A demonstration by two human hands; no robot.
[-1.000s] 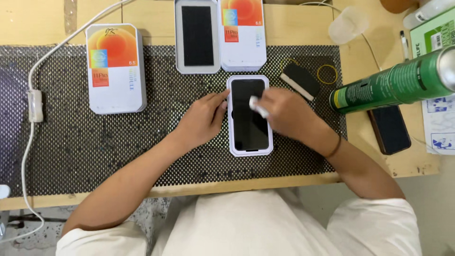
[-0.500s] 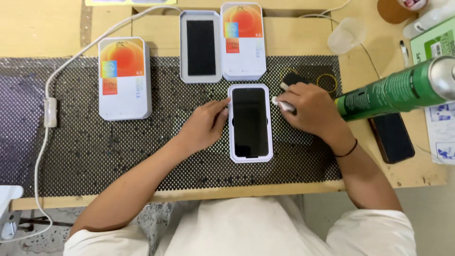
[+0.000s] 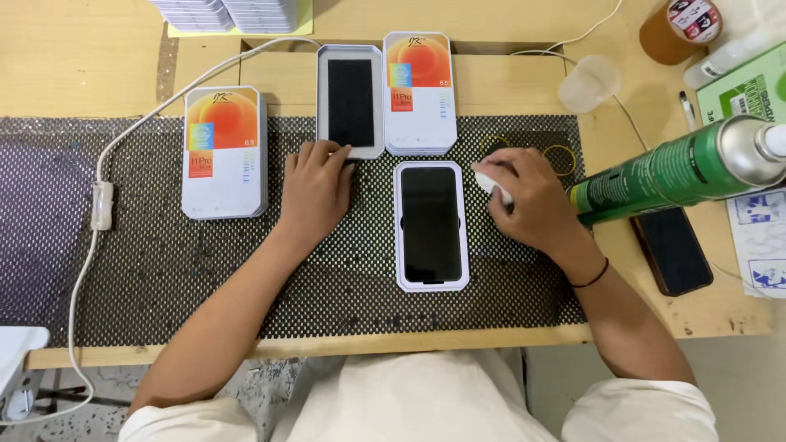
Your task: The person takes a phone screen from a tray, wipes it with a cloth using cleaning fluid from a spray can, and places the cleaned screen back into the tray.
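Observation:
A phone screen [image 3: 431,223] with dark glass lies in a white tray on the perforated black mat [image 3: 164,270]. My right hand [image 3: 532,200] rests just right of it, closed on a small white wipe [image 3: 490,182]. My left hand [image 3: 315,190] lies flat on the mat left of the tray, fingertips touching the lower edge of a second white tray [image 3: 350,100] with a dark insert.
Two white boxes with orange prints stand on the mat [image 3: 224,151] [image 3: 419,92]. A green spray can [image 3: 679,168] lies at the right, above a dark phone [image 3: 671,250]. A white cable [image 3: 102,205], a clear cup [image 3: 589,83] and a brown jar [image 3: 681,29] sit around the edges.
My right hand has left the screen and moved right with the wipe. My left hand has slid away from the tray up toward the second tray.

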